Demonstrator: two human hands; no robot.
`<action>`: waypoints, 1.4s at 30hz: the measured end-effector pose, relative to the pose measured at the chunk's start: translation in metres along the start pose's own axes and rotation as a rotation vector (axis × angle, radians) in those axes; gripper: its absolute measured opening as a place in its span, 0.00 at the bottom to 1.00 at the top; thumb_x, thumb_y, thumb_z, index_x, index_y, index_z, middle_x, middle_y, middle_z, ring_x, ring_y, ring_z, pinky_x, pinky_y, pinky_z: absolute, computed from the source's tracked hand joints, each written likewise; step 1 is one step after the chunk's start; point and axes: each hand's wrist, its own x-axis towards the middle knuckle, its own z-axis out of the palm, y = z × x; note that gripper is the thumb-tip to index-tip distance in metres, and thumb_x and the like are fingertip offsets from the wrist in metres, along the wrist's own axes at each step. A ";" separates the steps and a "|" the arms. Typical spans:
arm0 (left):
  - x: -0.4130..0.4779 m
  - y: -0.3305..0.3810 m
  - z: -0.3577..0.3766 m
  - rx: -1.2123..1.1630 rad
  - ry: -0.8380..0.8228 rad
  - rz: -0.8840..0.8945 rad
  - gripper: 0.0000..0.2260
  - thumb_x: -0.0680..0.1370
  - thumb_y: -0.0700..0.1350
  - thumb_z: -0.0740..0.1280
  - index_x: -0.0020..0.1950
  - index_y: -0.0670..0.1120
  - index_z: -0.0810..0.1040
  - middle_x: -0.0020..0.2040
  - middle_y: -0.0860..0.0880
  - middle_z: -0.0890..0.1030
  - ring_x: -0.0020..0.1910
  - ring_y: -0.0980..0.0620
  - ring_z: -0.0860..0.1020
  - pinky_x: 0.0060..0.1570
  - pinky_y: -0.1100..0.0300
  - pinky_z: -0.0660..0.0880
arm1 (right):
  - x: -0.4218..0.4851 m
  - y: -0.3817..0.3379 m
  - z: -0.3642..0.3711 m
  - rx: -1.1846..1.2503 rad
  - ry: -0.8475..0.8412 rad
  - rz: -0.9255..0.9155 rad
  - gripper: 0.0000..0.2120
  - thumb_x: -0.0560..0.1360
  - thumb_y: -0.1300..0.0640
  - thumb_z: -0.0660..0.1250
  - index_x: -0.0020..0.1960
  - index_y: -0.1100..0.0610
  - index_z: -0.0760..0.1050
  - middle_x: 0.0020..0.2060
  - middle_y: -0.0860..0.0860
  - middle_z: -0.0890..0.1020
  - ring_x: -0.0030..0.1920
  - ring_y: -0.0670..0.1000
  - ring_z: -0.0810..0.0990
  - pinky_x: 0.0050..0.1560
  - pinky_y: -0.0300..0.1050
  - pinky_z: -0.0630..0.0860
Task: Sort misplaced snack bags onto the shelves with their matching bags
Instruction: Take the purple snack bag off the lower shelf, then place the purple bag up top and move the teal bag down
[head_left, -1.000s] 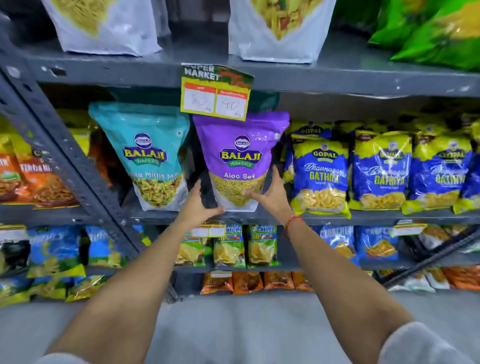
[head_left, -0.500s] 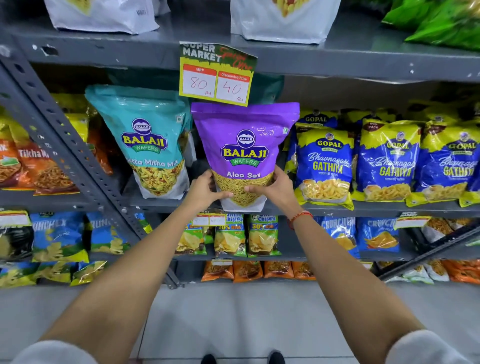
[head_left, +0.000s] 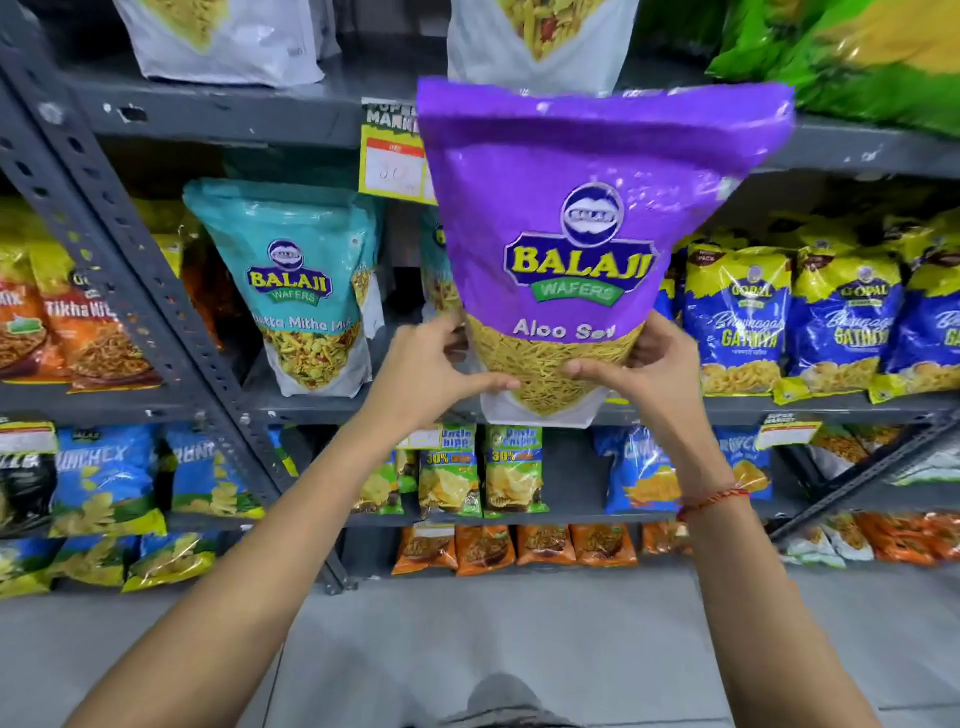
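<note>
A glossy purple pouch (head_left: 587, 218) printed "BALAJI WAFERS" and "Aloo Sev" is held upright in front of the grey metal shelf (head_left: 218, 117), clear of the boards. Its lower part is a see-through window packed with thin yellow strands, and its base is white. The left hand (head_left: 434, 371) pinches the pouch's lower left edge, thumb across the front; the right hand (head_left: 644, 371) pinches the lower right edge the same way, with a red thread around that wrist.

Left of the purple pouch stands a teal pouch (head_left: 298, 283), also "BALAJI WAFERS", with a partly readable "Mitha Mix" line. Behind the purple pouch's upper left corner hangs a yellow price tag (head_left: 392, 156), its figures blurred. Right of the pouch stand blue-and-yellow "GOPAL" bags (head_left: 737, 317). Below the pouch, small green bags (head_left: 511, 467) show "30%". Far left of it, an orange bag (head_left: 88, 338) reads "Tikha".
</note>
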 end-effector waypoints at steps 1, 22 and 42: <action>0.005 0.015 -0.003 -0.002 0.016 0.051 0.30 0.55 0.65 0.76 0.53 0.55 0.77 0.49 0.52 0.85 0.50 0.59 0.81 0.53 0.56 0.79 | 0.003 -0.015 -0.006 -0.001 0.022 -0.053 0.26 0.53 0.48 0.83 0.48 0.50 0.80 0.43 0.45 0.87 0.47 0.50 0.85 0.47 0.47 0.81; 0.177 0.203 -0.006 0.094 -0.033 0.433 0.25 0.66 0.55 0.75 0.59 0.47 0.76 0.59 0.46 0.82 0.57 0.49 0.79 0.57 0.53 0.74 | 0.134 -0.158 -0.091 0.082 0.338 -0.409 0.26 0.58 0.52 0.79 0.53 0.55 0.74 0.36 0.44 0.87 0.39 0.44 0.85 0.38 0.36 0.79; 0.175 0.167 -0.052 -0.121 0.789 0.558 0.13 0.72 0.47 0.71 0.54 0.49 0.76 0.52 0.51 0.75 0.47 0.59 0.76 0.42 0.61 0.76 | 0.145 -0.139 -0.046 -0.257 0.768 -0.459 0.37 0.70 0.41 0.69 0.72 0.58 0.61 0.67 0.58 0.70 0.68 0.56 0.68 0.69 0.60 0.66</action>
